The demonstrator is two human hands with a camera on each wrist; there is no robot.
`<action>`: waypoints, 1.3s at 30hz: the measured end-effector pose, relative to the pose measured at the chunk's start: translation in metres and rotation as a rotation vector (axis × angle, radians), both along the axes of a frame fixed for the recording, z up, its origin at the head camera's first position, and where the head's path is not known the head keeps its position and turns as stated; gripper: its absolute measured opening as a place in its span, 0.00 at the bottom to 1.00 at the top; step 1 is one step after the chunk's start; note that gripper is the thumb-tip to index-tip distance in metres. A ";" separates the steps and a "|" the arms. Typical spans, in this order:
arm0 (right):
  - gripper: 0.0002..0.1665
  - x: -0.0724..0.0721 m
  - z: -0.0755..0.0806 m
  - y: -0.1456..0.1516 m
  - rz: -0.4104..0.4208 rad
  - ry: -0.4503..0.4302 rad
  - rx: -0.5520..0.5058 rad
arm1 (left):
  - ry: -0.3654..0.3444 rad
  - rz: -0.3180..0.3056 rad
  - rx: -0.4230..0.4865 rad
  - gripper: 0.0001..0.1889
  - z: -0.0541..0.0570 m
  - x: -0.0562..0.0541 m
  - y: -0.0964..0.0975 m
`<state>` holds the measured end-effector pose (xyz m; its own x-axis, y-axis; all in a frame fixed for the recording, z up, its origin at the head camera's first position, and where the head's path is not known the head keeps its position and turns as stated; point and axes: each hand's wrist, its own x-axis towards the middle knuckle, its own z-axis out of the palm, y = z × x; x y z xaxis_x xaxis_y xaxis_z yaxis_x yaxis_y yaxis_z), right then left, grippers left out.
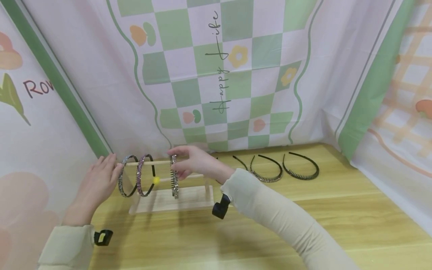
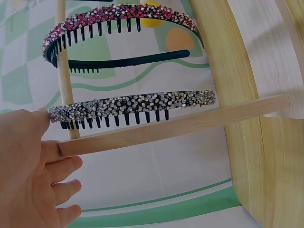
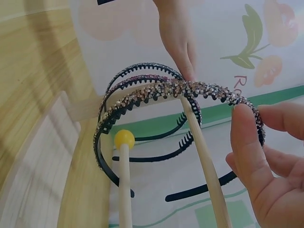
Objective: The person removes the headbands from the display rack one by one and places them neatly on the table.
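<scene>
My left hand (image 1: 101, 176) is at the left end of a wooden headband rack (image 1: 148, 204), thumb and forefinger around the top of its upright post (image 2: 180, 133). Close by the thumb, a silvery glitter headband (image 2: 133, 104) with comb teeth hangs on the upper rod (image 1: 162, 162). Beside it hangs a pink-and-silver glitter headband (image 1: 139, 176). My right hand (image 1: 194, 163) pinches the upper side of another glittery toothed headband (image 3: 156, 90) between thumb and fingers. This headband encircles the upper rod, while the yellow-tipped lower rod (image 3: 124, 185) passes within its curve in the right wrist view.
On the wooden table (image 1: 270, 232), a black headband (image 1: 302, 176) and a glittery one (image 1: 268, 179) lie to the right of the rack. Part of another black headband (image 1: 240, 162) shows behind the right forearm. Printed cloth (image 1: 219, 75) hangs at the back and sides.
</scene>
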<state>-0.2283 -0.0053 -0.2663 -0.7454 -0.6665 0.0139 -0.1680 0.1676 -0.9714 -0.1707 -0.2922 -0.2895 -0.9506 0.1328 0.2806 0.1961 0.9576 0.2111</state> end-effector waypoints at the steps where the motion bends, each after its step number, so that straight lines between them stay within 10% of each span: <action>1: 0.32 -0.001 0.000 0.001 0.003 -0.002 -0.003 | 0.000 0.000 0.001 0.33 0.000 0.000 0.000; 39: 0.15 -0.007 -0.009 0.027 -0.076 0.038 -0.025 | 0.005 -0.005 0.008 0.33 -0.001 0.000 0.000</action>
<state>-0.2350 0.0222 -0.2757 -0.7922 -0.6074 0.0591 -0.1925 0.1568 -0.9687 -0.1707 -0.2921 -0.2904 -0.9485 0.1350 0.2867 0.2016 0.9550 0.2174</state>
